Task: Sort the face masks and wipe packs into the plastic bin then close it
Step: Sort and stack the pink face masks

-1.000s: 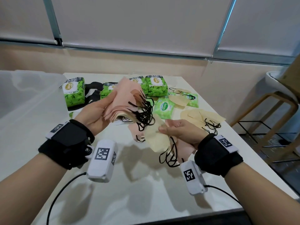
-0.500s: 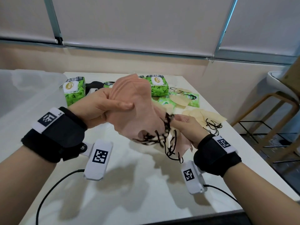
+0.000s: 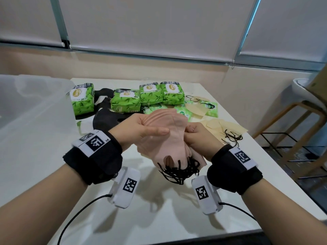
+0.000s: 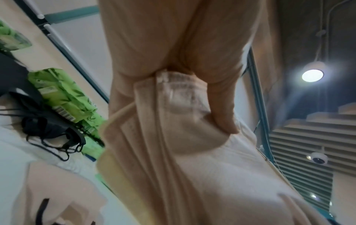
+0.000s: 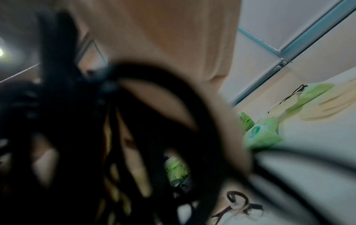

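Both hands hold a stack of pink face masks above the white table. My left hand grips the stack's upper part, thumb across its front. From the right side my right hand holds the same stack with curled fingers. The masks' black ear loops hang in a bunch below. In the left wrist view the pink masks fill the middle. Black loops block most of the right wrist view. Green wipe packs stand in a row at the far side. The clear plastic bin is at left.
Black masks lie between the wipe packs. Beige masks with black loops and small flat green wipe packs lie at the right of the table. A wooden stool stands beyond the table's right edge.
The left hand turned the pink stack over so the ear loops hang down. The right hand brought its masks against the stack, and both hands now hold one bundle closer to me.
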The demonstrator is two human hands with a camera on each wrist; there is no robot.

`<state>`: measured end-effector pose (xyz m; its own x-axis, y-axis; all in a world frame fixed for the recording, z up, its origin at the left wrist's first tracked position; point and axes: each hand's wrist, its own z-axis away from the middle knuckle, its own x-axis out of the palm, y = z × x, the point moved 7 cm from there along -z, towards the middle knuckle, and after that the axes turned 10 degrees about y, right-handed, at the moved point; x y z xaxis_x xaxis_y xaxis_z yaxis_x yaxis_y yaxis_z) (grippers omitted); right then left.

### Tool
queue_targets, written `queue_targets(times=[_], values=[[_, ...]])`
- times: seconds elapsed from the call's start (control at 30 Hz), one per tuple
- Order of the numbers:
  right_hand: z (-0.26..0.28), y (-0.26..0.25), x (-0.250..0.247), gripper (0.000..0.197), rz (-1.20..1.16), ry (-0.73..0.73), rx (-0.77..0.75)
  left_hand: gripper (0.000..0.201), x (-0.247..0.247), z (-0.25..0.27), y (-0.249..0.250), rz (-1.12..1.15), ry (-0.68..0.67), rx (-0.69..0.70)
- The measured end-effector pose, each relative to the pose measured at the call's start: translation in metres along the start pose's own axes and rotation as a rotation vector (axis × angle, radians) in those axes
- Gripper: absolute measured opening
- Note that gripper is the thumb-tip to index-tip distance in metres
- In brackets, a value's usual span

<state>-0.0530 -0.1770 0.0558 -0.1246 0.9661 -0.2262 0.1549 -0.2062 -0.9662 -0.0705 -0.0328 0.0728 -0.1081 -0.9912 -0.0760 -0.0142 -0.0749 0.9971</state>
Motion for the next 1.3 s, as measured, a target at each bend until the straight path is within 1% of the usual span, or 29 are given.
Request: queue_targets(times=[0.03,0.13,0.2,0.23,0.27,0.3,0.33,0.4,0.43,0.53,0.63,0.7,0.77,0.87,0.93,1.0,1.03,1.07,1.13,1.17,1.2,1.23,1.27,1.3], values=[[0.0,0.0,0.0,0.017,-0.014,-0.003,0.008,0.04,-0.001,0.0,-0.001,0.007,0.014,-0.005],[0.002,-0.001,-0.002,0.01,-0.067,-0.024,0.037,0.045,-0.011,-0.002,-0.001,0.053,0.121,0.007],[0.003,0.003,-0.005,0.004,-0.126,-0.053,0.116,0.051,-0.022,-0.003,-0.001,0.065,0.222,0.005],[0.002,0.007,-0.009,0.013,-0.155,-0.048,0.165,0.05,-0.028,-0.004,-0.001,0.07,0.263,0.01],[0.001,0.012,-0.013,0.022,-0.185,-0.038,0.217,0.049,-0.033,-0.004,0.0,0.081,0.296,0.016],[0.0,0.015,-0.018,0.024,-0.185,-0.024,0.247,0.051,-0.037,-0.004,0.001,0.098,0.322,0.026],[0.0,0.017,-0.022,0.022,-0.162,0.001,0.272,0.056,-0.041,-0.004,0.002,0.114,0.351,0.036],[0.0,0.02,-0.031,0.007,-0.095,0.069,0.294,0.058,-0.052,-0.007,0.002,0.126,0.416,0.069],[-0.002,0.022,-0.035,0.011,-0.09,0.105,0.29,0.057,-0.055,-0.008,0.002,0.119,0.436,0.089],[-0.002,0.023,-0.046,0.015,-0.139,0.215,0.271,0.056,-0.058,-0.007,0.006,0.015,0.445,0.189],[-0.003,0.025,-0.056,0.015,-0.106,0.366,0.249,0.039,-0.053,-0.007,0.009,-0.122,0.412,0.294],[-0.004,0.026,-0.061,0.011,-0.062,0.453,0.249,0.034,-0.048,-0.009,0.007,-0.237,0.41,0.289],[-0.003,0.025,-0.06,0.012,-0.018,0.484,0.255,0.029,-0.044,-0.009,0.007,-0.324,0.446,0.298],[-0.001,0.013,-0.052,0.011,0.02,0.486,0.223,0.019,-0.028,-0.001,0.016,-0.437,0.462,0.395],[0.0,0.004,-0.04,0.012,-0.01,0.45,0.188,0.008,-0.012,0.005,0.02,-0.497,0.385,0.429],[0.0,-0.003,-0.025,0.008,-0.084,0.377,0.176,0.022,0.003,0.006,0.015,-0.479,0.267,0.369],[0.0,-0.004,-0.018,0.009,-0.115,0.335,0.176,0.026,0.007,0.006,0.011,-0.452,0.229,0.324],[0.0,-0.006,-0.011,0.008,-0.138,0.286,0.182,0.026,0.01,0.006,0.011,-0.432,0.214,0.317],[0.002,-0.011,0.001,0.007,-0.183,0.17,0.2,0.015,0.01,0.005,0.012,-0.453,0.246,0.375],[0.004,-0.013,0.004,0.014,-0.183,0.121,0.204,0.014,0.006,0.004,0.012,-0.47,0.277,0.393],[0.006,-0.014,0.004,0.022,-0.164,0.104,0.202,0.022,0.001,0.003,0.011,-0.478,0.298,0.383],[0.006,-0.015,0.0,0.027,-0.134,0.131,0.182,0.029,-0.005,0.0,0.007,-0.459,0.304,0.347],[0.006,-0.016,-0.007,0.028,-0.098,0.189,0.153,0.029,-0.009,-0.002,0.004,-0.405,0.288,0.302],[0.004,-0.016,-0.017,0.027,-0.053,0.258,0.118,0.025,-0.012,-0.002,0.002,-0.343,0.264,0.263]])
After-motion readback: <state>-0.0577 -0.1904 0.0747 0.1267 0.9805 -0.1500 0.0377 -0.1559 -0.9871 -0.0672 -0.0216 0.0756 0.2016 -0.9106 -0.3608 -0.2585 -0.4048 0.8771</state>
